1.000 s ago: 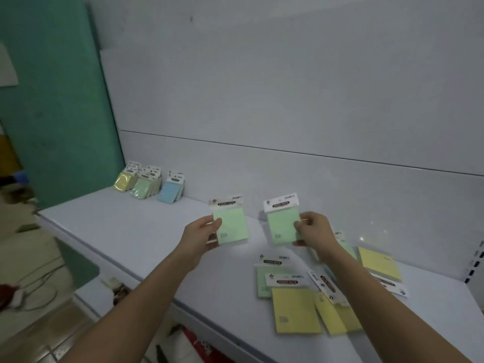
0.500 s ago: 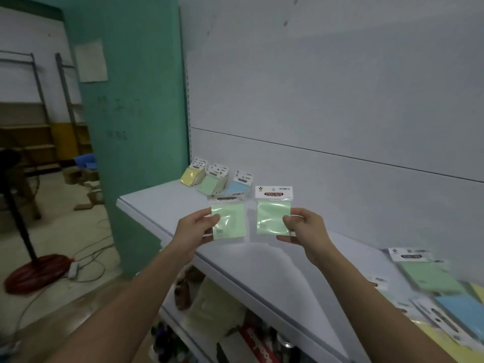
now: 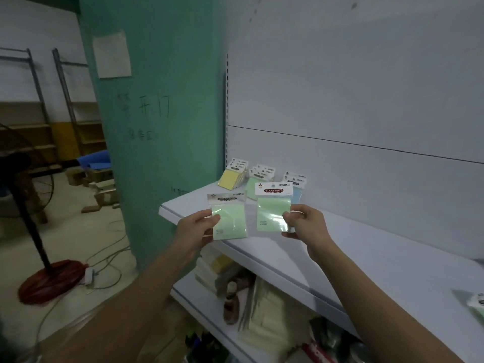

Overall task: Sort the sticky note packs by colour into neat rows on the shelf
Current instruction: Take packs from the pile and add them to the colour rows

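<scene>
My left hand (image 3: 196,229) pinches a green sticky note pack (image 3: 231,224) by its left edge, held upright above the front of the white shelf (image 3: 366,258). My right hand (image 3: 305,225) pinches a second green pack (image 3: 272,213) by its right edge, just right of the first. Behind them, at the shelf's far left end, stand three sorted rows: yellow packs (image 3: 231,176), green packs (image 3: 252,186) partly hidden by the held pack, and blue packs (image 3: 297,189).
A teal pillar (image 3: 157,127) stands just left of the shelf end. A lower shelf (image 3: 262,323) holds boxes and packets. On the floor at left are a fan stand with a red base (image 3: 49,279), cables and cardboard boxes. A loose pack (image 3: 478,305) shows at the right edge.
My view has swung left and closer to the sorted rows; the mixed pile on the right has left the frame. Both hands still hold their green packs, now nearer the rows.
</scene>
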`<state>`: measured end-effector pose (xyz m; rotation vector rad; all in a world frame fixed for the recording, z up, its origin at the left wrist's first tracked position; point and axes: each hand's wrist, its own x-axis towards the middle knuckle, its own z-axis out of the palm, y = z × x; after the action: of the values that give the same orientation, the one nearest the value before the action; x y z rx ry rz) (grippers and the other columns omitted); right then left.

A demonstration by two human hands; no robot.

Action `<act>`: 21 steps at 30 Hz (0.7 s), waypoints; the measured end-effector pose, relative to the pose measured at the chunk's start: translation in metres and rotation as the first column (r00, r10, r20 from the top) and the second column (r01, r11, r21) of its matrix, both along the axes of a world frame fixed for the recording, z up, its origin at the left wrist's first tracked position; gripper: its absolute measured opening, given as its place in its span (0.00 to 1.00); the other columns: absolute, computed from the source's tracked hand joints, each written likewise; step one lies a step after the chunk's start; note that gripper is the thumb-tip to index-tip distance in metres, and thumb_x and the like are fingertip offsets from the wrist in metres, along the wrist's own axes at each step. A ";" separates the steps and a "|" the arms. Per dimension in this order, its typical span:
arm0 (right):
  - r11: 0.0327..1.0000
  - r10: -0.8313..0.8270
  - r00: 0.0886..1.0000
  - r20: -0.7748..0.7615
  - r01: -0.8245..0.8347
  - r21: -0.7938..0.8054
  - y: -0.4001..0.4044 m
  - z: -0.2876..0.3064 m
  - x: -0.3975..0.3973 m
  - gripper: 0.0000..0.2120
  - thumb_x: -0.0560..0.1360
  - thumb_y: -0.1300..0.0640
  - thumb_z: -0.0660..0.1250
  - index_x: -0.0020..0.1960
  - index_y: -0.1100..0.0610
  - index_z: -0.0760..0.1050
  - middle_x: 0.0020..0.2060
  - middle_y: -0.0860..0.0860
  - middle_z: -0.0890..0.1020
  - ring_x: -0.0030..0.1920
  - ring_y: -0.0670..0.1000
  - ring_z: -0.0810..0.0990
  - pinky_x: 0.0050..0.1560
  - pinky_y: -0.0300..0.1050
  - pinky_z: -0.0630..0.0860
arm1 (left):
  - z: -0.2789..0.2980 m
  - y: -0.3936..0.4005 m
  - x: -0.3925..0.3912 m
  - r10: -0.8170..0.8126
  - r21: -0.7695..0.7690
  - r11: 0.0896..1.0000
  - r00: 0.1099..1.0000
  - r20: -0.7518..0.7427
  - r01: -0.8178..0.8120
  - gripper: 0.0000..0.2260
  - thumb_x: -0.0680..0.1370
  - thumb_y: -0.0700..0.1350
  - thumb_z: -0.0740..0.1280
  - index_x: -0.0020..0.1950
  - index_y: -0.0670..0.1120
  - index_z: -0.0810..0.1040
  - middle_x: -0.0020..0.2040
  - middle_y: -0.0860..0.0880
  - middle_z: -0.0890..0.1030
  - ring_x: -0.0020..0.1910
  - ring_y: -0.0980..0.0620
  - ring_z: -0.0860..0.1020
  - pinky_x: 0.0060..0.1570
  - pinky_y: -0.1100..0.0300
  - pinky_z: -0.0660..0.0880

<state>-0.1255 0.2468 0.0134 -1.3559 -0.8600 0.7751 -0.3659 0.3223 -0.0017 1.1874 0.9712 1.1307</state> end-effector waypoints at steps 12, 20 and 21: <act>0.991 -0.136 0.990 -0.048 0.136 -0.008 0.129 -0.019 0.012 0.07 0.75 0.66 0.67 0.52 0.64 0.76 0.44 0.57 0.81 0.44 0.54 0.82 0.40 0.49 0.83 | -0.013 0.139 0.018 -0.109 -0.052 0.993 0.994 -0.015 0.108 0.14 0.76 0.39 0.69 0.61 0.41 0.78 0.50 0.43 0.84 0.43 0.46 0.83 0.35 0.59 0.80; 0.960 -0.277 0.960 0.028 0.278 -0.027 0.195 -0.048 0.025 0.05 0.73 0.64 0.69 0.42 0.55 0.77 0.41 0.54 0.83 0.43 0.54 0.81 0.45 0.49 0.77 | -0.019 0.232 0.030 -0.195 -0.040 0.980 0.980 -0.035 0.194 0.14 0.76 0.39 0.69 0.62 0.42 0.78 0.52 0.43 0.84 0.44 0.47 0.83 0.39 0.58 0.79; 0.959 -0.279 0.960 0.038 0.280 -0.038 0.201 -0.053 0.025 0.05 0.73 0.64 0.69 0.42 0.55 0.77 0.40 0.54 0.83 0.42 0.54 0.81 0.47 0.51 0.78 | -0.021 0.239 0.030 -0.208 -0.040 0.978 0.978 -0.031 0.207 0.14 0.76 0.39 0.69 0.62 0.42 0.79 0.52 0.43 0.84 0.44 0.47 0.83 0.39 0.58 0.79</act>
<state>-0.1007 0.4475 -0.0396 -1.4934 -0.6601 0.5556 -0.3358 0.5617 -0.0223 1.2511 0.8687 0.9254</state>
